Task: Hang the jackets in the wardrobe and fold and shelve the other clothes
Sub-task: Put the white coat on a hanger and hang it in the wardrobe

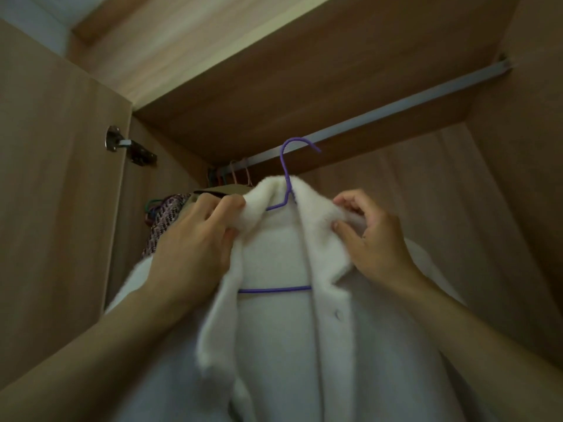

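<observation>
Hanging on a purple hanger [286, 190], a fluffy white jacket [304, 345] is pinched at its collar by the left hand [195, 248] and right hand [374, 236], just below the wardrobe [502, 178] rail [396, 108].

I can read no text, label, brand, number or sign anywhere here.
</observation>
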### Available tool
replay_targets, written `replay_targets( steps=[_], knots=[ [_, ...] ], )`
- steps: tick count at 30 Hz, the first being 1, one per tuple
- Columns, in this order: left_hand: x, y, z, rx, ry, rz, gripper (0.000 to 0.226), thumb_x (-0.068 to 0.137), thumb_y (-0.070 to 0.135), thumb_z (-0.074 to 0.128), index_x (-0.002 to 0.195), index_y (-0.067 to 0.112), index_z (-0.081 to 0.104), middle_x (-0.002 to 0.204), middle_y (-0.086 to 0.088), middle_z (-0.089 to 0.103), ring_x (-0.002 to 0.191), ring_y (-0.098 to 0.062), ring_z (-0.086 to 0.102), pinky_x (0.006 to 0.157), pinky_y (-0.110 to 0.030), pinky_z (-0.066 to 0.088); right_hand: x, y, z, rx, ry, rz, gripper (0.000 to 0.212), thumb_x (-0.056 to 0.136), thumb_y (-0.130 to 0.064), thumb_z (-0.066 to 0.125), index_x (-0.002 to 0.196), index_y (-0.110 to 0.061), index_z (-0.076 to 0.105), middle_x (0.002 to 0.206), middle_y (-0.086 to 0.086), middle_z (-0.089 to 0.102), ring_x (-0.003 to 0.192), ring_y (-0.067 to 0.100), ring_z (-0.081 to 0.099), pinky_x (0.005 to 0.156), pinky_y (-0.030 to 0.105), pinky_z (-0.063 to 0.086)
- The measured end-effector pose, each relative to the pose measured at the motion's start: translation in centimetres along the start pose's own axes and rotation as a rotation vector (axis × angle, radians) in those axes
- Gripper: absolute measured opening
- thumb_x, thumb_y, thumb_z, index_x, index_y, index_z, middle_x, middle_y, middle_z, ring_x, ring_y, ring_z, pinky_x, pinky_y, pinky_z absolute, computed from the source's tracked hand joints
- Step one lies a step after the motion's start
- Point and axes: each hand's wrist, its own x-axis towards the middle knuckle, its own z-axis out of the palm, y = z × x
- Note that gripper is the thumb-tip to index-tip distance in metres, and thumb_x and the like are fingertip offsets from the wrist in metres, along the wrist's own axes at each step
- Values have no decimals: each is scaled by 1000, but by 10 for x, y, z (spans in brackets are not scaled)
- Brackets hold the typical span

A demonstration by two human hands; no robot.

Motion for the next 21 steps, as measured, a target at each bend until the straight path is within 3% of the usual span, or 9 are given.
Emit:
replay_targets(
  steps=[3, 9, 11, 14, 16, 21],
  knots=[
    [9, -13, 21, 37, 11, -5, 34, 91, 15, 62, 123, 16, 53, 109, -10, 55, 83, -31, 54, 60, -35, 41, 15, 26, 19, -25, -21, -80, 32, 84, -3, 70, 109, -21, 60, 106, -3, 61, 96, 9, 59, 83, 12, 43],
    [18, -25, 56, 119, 5, 27, 39, 87, 25, 48, 126, 18, 52, 110, -10, 54, 87, -33, 55, 61, -45, 49, 35, 84, 52, 15, -12, -192, 34, 84, -1, 68, 112, -19, 62, 106, -3, 61, 98, 11, 59, 85, 13, 42],
    [26, -31, 68, 178, -29, 39, 41, 88, 30, 45, 127, 21, 48, 108, -10, 54, 84, -30, 54, 59, -42, 47, 42, 103, 68, 46, 1, -188, 34, 84, -2, 68, 113, -19, 63, 106, -3, 62, 98, 12, 60, 86, 13, 41],
    [49, -42, 83, 300, -59, 49, 44, 87, 22, 60, 129, 20, 48, 102, -9, 50, 75, -24, 46, 54, -33, 37, 65, 125, 91, 83, 33, -178, 36, 84, -1, 67, 114, -21, 63, 107, -2, 61, 98, 12, 59, 86, 12, 42],
    [69, -49, 90, 354, -57, 37, 47, 85, 23, 60, 130, 21, 47, 100, -8, 47, 76, -24, 45, 51, -32, 33, 84, 134, 105, 127, 61, -163, 35, 85, -3, 66, 114, -23, 63, 108, -4, 61, 100, 10, 58, 88, 16, 44],
    [111, -74, 107, 406, -92, 9, 47, 83, 37, 38, 129, 25, 41, 101, -4, 40, 78, -22, 43, 51, -39, 45, 129, 155, 145, 189, 109, -126, 30, 89, -12, 63, 113, -30, 60, 109, -8, 60, 103, 15, 57, 90, 37, 51]
  ],
)
